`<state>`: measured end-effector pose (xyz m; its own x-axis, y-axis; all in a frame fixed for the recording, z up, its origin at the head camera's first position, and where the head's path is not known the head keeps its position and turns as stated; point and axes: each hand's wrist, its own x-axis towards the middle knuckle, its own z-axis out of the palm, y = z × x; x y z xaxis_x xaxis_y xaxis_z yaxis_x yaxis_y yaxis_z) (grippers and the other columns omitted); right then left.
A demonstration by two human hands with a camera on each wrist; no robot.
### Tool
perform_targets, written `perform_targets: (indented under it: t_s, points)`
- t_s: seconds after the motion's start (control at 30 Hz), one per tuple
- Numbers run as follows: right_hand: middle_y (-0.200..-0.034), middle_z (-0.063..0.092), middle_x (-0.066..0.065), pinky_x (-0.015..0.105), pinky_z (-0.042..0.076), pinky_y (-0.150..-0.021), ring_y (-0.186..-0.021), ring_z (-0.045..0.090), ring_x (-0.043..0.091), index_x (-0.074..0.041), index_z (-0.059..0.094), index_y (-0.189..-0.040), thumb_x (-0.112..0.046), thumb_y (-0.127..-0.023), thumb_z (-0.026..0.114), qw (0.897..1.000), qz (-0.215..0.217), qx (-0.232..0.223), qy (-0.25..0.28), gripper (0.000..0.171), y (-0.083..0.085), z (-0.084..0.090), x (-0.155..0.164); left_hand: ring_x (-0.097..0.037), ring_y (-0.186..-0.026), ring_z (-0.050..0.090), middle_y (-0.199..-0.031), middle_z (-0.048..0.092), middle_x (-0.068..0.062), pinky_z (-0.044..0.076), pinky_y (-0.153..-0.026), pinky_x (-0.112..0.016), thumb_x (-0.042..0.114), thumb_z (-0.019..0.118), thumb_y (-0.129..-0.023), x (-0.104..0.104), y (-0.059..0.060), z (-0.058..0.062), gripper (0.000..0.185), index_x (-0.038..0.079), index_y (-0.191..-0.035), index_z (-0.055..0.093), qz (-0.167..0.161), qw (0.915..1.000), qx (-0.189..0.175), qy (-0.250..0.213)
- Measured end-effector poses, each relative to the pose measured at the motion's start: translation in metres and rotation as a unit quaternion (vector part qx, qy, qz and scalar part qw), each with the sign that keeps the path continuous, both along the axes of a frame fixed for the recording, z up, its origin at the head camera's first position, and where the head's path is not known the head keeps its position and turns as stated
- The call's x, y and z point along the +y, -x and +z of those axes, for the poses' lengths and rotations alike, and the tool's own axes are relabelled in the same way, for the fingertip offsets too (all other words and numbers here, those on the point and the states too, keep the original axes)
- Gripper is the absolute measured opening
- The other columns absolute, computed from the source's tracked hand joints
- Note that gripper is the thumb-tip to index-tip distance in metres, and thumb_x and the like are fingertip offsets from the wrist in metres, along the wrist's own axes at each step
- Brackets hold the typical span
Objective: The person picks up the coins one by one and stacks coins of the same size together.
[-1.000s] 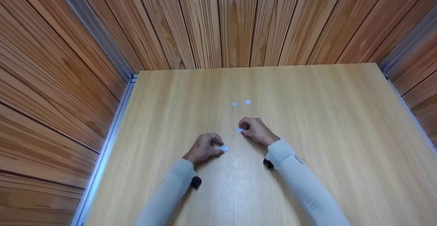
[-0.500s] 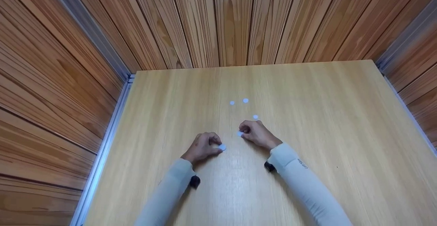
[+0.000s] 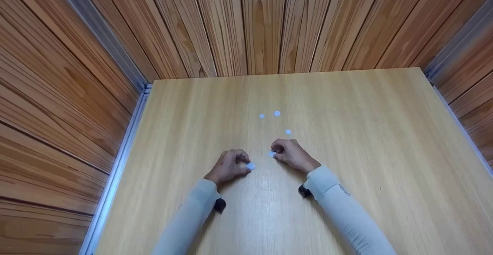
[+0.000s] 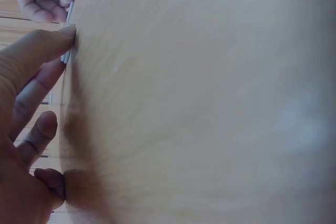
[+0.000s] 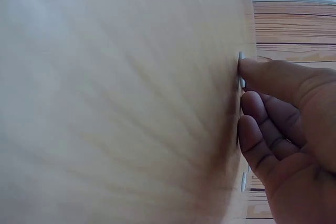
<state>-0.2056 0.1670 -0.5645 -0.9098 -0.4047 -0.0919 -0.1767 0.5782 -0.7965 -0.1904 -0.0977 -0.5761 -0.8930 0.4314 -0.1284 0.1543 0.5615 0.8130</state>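
My left hand [image 3: 228, 167] pinches a small white disc [image 3: 251, 166] between thumb and fingers, low over the table. Edge-on in the left wrist view, this white disc [image 4: 64, 57] shows more than one line, so I cannot tell whether it is one piece or two stacked. A little farther off and to the right, my right hand [image 3: 293, 155] grips a second white disc [image 3: 272, 153]. Its thumb lies across that disc [image 5: 241, 77] in the right wrist view, with the other fingers curled beneath. The two held discs are apart.
Beyond the right hand lies a white disc [image 3: 288, 131] on the wooden table [image 3: 192, 112]. Two more, a smaller disc [image 3: 262, 116] and a larger disc [image 3: 277, 113], lie side by side farther back. Plank walls [image 3: 265, 27] and a metal rail [image 3: 115, 162] border the table.
My right hand has drawn back toward me with its disc, uncovering the disc beyond it. The left hand keeps its pinch in nearly the same place. The head view has shifted slightly.
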Motion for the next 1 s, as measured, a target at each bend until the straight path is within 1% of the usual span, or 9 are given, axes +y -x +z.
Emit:
perform_targets:
  t_s: [0.2, 0.53, 0.73, 1.0]
  points:
    - [-0.103, 0.071, 0.009, 0.04, 0.053, -0.085, -0.095, 0.066, 0.023, -0.001, 0.068, -0.108, -0.001, -0.091, 0.07, 1.0, 0.01, 0.017, 0.0, 0.018, -0.0025, 0.0, 0.0002, -0.014, -0.097, 0.062, -0.096, 0.07, 0.01, 0.047, -0.093, -0.039, 0.017, 0.086, -0.079, 0.0022, -0.0008, 0.0005, 0.025, 0.017, -0.098, 0.069, -0.006, 0.9996, 0.026, 0.008]
    - [-0.103, 0.07, 0.007, 0.039, 0.052, -0.085, -0.094, 0.065, 0.021, -0.003, 0.068, -0.109, -0.002, -0.091, 0.071, 1.0, -0.001, 0.014, 0.001, 0.018, -0.0045, -0.0004, 0.0001, -0.013, -0.094, 0.062, -0.093, 0.07, 0.011, 0.046, -0.091, -0.038, 0.017, 0.085, -0.079, 0.0036, -0.0003, 0.001, 0.021, 0.019, -0.094, 0.07, 0.003, 0.9995, 0.024, 0.018]
    - [-0.102, 0.069, 0.005, 0.038, 0.052, -0.085, -0.094, 0.064, 0.02, -0.004, 0.068, -0.109, -0.001, -0.091, 0.071, 1.0, -0.004, 0.003, 0.005, 0.018, -0.007, -0.0011, 0.0001, -0.013, -0.093, 0.061, -0.093, 0.069, 0.011, 0.047, -0.089, -0.038, 0.016, 0.085, -0.08, 0.0027, -0.0011, 0.0009, 0.021, 0.018, -0.094, 0.069, -0.001, 0.9994, 0.031, 0.014]
    - [-0.102, 0.07, 0.007, 0.038, 0.053, -0.085, -0.093, 0.065, 0.021, -0.003, 0.068, -0.109, -0.001, -0.091, 0.07, 1.0, 0.003, 0.008, 0.01, 0.018, -0.0103, -0.0016, 0.0012, -0.014, -0.093, 0.059, -0.094, 0.067, 0.011, 0.046, -0.09, -0.038, 0.018, 0.083, -0.082, 0.002, -0.001, 0.0008, 0.02, 0.019, -0.096, 0.069, -0.001, 0.9998, 0.018, 0.013]
